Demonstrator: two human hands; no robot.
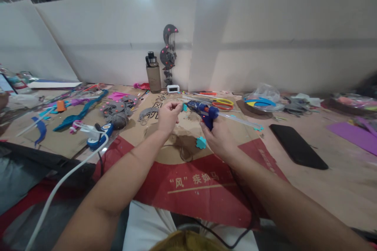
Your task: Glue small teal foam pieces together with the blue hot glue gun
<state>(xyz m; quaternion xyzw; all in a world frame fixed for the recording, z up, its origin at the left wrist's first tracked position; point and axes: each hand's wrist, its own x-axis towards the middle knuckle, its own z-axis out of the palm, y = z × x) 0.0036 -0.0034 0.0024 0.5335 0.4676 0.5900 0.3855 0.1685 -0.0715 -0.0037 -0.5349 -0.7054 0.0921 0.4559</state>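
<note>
My right hand (218,135) is wrapped round the handle of a blue hot glue gun (202,110), whose clear glue stick (240,119) sticks out to the right. The gun's nozzle points left at a small teal piece (184,106) pinched in the fingers of my left hand (168,115). Both hands are raised a little above the cardboard sheet (191,188). A teal flower-shaped cutout (201,142) lies on the cardboard just below the gun.
A second glue gun (100,134) with a white cable lies at left among blue and grey felt shapes (116,109). A bottle (153,72), a grey hanging ornament (168,55), scissors (222,104), a black phone (298,146) and purple sheets (355,135) stand around.
</note>
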